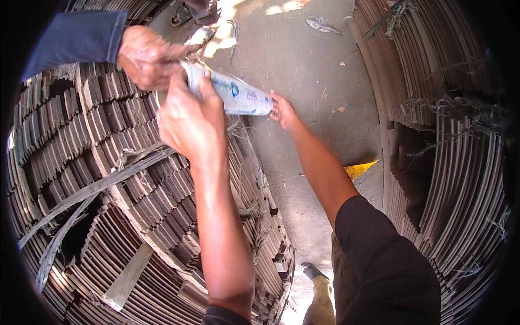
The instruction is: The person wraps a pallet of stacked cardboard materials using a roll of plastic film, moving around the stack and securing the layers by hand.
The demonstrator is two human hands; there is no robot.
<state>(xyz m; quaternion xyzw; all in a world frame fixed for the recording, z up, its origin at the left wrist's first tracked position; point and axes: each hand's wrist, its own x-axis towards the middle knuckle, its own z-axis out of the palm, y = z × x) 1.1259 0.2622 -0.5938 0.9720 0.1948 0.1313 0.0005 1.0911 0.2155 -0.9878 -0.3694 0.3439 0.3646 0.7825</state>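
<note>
One smooth, round white tube (pixel 235 93) is above the rough grey floor (pixel 303 65), ridged brown piles (pixel 138 181) at both sides, with the left hand (pixel 192 119) gripping one end, the right hand (pixel 283 111) pinching the other, one blurred co-worker's hand (pixel 147 59) close beside, and one yellow triangle (pixel 359 170) below.

Passage over floor (pixel 325 59) between brown stacks (pixel 466 179)

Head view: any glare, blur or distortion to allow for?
Head view: the co-worker's hand looks motion-blurred, and the white pack's left end looks soft; glare whites out patches of floor at top and bottom; the right stack bends toward the rim, and the corners go black.
</note>
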